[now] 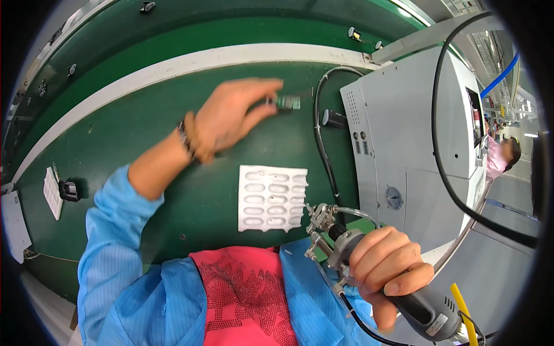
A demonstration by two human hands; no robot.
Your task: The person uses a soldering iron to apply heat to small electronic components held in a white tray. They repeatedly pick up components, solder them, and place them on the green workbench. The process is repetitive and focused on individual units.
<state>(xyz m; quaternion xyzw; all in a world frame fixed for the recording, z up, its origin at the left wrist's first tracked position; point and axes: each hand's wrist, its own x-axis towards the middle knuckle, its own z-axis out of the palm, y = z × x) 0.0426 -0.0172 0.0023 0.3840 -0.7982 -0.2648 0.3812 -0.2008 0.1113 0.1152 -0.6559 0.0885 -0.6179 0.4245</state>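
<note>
My left hand (228, 112) reaches out over the green bench, its thumb and fingers apart and slightly smeared by motion. Just beyond its fingertips is a small green circuit board (288, 102) with a dark part under it; whether the thumb touches it I cannot tell. My right hand (386, 259) is wrapped round a grey and black handheld electric screwdriver (418, 311) fitted with metal fittings and thin hoses. The tool's front end points up and left, beside a white moulded tray (272, 199) with several oval hollows.
A large grey machine (404, 138) stands at the right, with a small black part (333, 119) and a black hose (317, 124) beside it. Another white tray (52, 193) and a black part (69, 191) lie far left. Small parts sit on the green strip behind the white rail (231, 55).
</note>
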